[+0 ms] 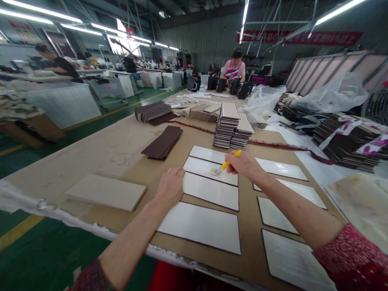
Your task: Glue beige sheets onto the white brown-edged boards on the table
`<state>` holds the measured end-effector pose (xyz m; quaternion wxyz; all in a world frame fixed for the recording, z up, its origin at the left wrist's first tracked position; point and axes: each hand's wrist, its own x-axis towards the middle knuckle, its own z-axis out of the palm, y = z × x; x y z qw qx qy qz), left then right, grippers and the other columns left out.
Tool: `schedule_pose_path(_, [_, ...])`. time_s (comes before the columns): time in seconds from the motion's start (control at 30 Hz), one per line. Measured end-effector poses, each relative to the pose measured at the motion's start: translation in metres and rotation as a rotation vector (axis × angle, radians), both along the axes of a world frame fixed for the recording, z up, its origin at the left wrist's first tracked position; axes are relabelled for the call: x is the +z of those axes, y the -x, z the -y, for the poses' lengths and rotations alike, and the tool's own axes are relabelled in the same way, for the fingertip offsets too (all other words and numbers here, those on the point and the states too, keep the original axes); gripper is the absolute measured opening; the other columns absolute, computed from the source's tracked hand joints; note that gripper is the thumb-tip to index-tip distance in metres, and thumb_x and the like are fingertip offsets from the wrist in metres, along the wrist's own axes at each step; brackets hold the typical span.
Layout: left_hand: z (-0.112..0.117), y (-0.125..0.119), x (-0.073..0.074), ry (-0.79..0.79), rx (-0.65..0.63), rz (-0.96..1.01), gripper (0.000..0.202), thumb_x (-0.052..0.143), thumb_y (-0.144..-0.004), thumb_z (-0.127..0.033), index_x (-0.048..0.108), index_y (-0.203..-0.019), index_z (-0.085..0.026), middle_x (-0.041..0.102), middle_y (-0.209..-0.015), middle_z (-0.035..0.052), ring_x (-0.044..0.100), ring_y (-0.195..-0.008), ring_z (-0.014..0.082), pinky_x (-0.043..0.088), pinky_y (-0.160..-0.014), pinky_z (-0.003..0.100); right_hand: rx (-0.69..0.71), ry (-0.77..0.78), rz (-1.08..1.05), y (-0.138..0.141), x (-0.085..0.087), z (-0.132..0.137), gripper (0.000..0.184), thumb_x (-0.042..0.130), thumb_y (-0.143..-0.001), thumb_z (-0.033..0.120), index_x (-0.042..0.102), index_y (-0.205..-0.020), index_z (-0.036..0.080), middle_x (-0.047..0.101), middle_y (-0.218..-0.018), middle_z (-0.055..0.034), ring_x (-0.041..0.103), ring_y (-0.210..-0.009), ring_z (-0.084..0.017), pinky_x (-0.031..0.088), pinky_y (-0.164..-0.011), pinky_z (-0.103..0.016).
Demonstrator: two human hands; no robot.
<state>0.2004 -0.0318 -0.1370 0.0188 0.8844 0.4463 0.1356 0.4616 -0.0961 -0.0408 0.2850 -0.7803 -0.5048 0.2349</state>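
My right hand (239, 163) grips a paintbrush (229, 160) by its yellow handle. Its pale bristles touch a white-coated panel (198, 166), one of several dark-edged rectangles laid in a column. My left hand (171, 184) rests palm down at the left ends of these panels, holding nothing; its fingertips are partly hidden. Nearer me lies a larger white panel (203, 224). Under and beside my right forearm is a second column of white panels, including a glossy one (281, 168), some partly covered by the arm.
Left of my hands are a beige board stack (106, 190) and dark brown strips (163, 141). Taller panel stacks (226, 125) stand beyond, near more brown pieces (153, 111). Tied dark bundles (348, 141) and plastic bags lie at right. A person (234, 70) works at the far end.
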Motion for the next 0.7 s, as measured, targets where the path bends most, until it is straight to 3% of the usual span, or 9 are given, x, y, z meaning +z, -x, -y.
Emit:
schedule_pose_path(0.4, [-0.002, 0.0, -0.004, -0.012, -0.009, 0.004, 0.043, 0.043, -0.082, 0.001, 0.061, -0.118, -0.013, 0.06, -0.128, 0.0133, 0.054, -0.119, 0.0258, 0.043, -0.103, 0.038, -0.088, 0.046, 0.094, -0.042, 0.013, 0.048, 0.03, 0.052, -0.085, 0.031, 0.061, -0.059, 0.019, 0.065, -0.054, -0.0033, 0.059, -0.05, -0.015, 0.043, -0.051, -0.023])
schedule_pose_path(0.57, [-0.002, 0.001, -0.004, -0.017, -0.016, 0.011, 0.042, 0.042, -0.083, 0.0, 0.061, -0.118, -0.013, 0.061, -0.128, 0.0133, 0.054, -0.118, 0.0258, 0.043, -0.103, 0.038, -0.138, 0.013, 0.165, -0.042, 0.028, 0.054, 0.028, 0.054, -0.087, 0.035, 0.065, -0.065, 0.02, 0.068, -0.059, -0.003, 0.06, -0.053, -0.015, 0.043, -0.05, -0.024])
schedule_pose_path(0.7, [-0.002, 0.001, -0.005, -0.016, -0.012, 0.013, 0.041, 0.042, -0.083, -0.001, 0.062, -0.117, -0.013, 0.061, -0.128, 0.0133, 0.054, -0.118, 0.0262, 0.042, -0.104, 0.038, -0.067, 0.019, 0.213, -0.033, 0.029, 0.05, 0.027, 0.052, -0.088, 0.031, 0.063, -0.066, 0.02, 0.067, -0.057, -0.0013, 0.059, -0.052, -0.015, 0.041, -0.052, -0.024])
